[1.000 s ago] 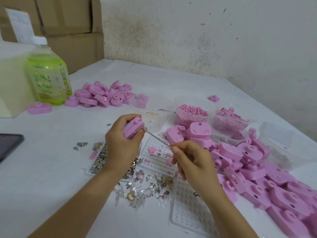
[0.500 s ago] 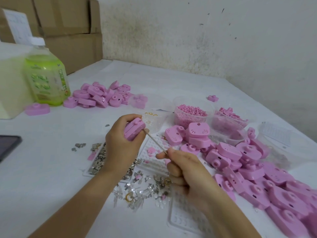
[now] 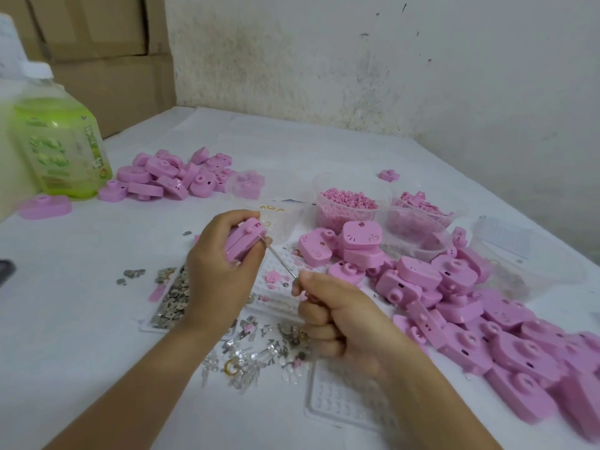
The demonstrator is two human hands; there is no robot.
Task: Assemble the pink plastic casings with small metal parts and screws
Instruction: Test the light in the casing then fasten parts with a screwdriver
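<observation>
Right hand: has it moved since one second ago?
Yes. The right hand, gripping the thin metal tool, has drawn back toward the person and slightly left, away from the cat-face casing.

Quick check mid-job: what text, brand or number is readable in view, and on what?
Nothing can be read.
Green bottle: label print, too blurred to read.
Paper on the cardboard boxes: too blurred to read.
Pink casing atop the pile: a drawn face only, no words.
</observation>
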